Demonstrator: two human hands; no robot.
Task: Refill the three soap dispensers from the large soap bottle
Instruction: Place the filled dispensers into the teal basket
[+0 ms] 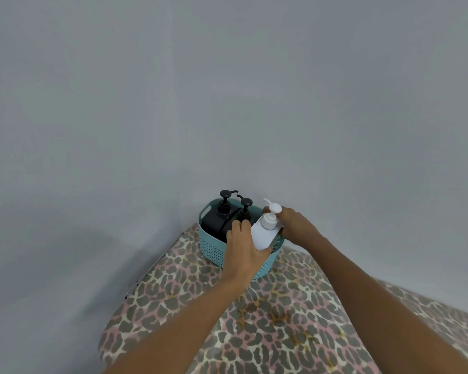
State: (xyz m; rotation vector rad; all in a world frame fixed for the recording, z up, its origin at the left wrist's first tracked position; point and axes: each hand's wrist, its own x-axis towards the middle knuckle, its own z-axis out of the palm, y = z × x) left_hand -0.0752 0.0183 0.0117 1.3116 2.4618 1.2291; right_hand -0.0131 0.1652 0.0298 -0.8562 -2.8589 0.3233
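Keeping a teal perforated plastic basket (214,252) stocked with two upright black pump dispensers (217,222). Gripping a tilted white plastic pump dispenser (264,234) with the left hand (243,251) above the basket, probably lifting it out to refill. Reaching behind with the right hand (295,225), grip unclear. Working on leopard-print cloth (254,319) by a grey wall (227,90).

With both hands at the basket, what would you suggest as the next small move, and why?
Probably lift the white pump bottle clear of the teal basket and stand it on the leopard-print cover. The left hand grips its body, it leans tilted over the rim, and two black pump dispensers crowd the basket; the right hand is by its pump.
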